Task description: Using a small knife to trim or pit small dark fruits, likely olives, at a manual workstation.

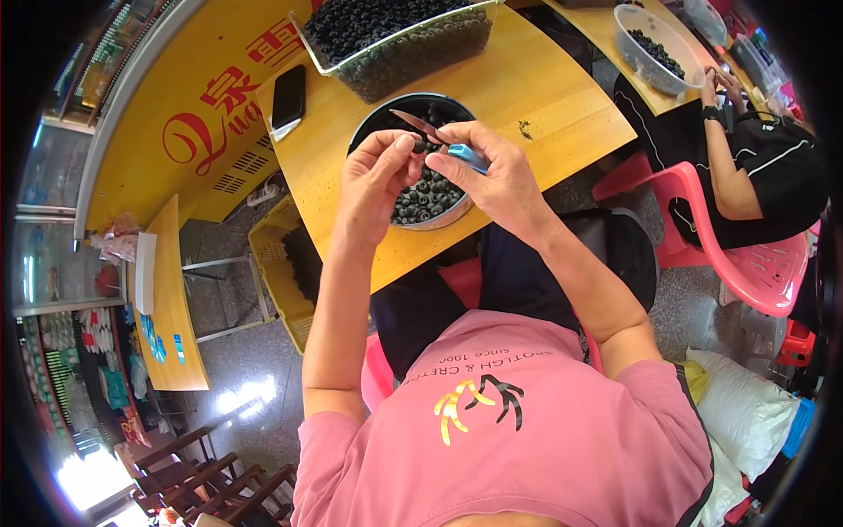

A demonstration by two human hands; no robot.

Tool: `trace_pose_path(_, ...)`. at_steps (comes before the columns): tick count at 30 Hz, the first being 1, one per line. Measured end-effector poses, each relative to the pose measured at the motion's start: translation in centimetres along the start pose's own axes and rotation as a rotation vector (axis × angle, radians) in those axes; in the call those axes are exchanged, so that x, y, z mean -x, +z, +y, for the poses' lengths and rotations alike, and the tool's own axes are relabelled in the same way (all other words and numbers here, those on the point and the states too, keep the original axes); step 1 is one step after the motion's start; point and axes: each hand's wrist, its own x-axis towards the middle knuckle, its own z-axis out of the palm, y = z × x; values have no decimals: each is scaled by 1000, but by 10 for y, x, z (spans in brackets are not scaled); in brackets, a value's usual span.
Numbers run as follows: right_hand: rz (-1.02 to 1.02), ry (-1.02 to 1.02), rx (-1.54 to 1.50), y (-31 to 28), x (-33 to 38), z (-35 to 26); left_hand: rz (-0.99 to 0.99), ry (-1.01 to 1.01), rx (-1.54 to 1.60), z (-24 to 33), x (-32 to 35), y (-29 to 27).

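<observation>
In the head view, the left hand (376,180) pinches a small dark fruit (420,146) at its fingertips over the round metal bowl (373,132), while the right hand (492,171), at three o'clock from it, grips a blue-handled knife (435,136) with the blade on the fruit. The cutting step seems in hand; the next move likely calls for a short, careful stroke clear of the left thumb.

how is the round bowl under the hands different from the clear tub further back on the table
The round bowl is dark-rimmed metal and opaque; the clear tub is rectangular and see-through. The bowl sits at the near table edge beneath the left hand and right hand, which holds a knife; the tub stands untouched, further back. Both hold small dark round fruits.
</observation>
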Motion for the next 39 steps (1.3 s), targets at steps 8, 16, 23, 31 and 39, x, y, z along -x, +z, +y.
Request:
trace_pose_path(8, -40, 56, -45, 1, -5, -1, 59, 114, 149, -2, 17, 27)
trace_pose_path(16, -99, 228, -177, -4, -15, -8, 92, 192, -44, -1, 27, 27)
trace_pose_path(23, -160, 226, -99, -6, -19, -7, 128, 209, -104, 1, 30, 31)
trace_pose_path(31, -204, 242, -136, -6, -21, -6, 199, 242, -129, -7, 36, 34)
trace_pose_path(39, -115, 21, 122, -6, -18, -10, 195, 229, -23, -13, 37, 28)
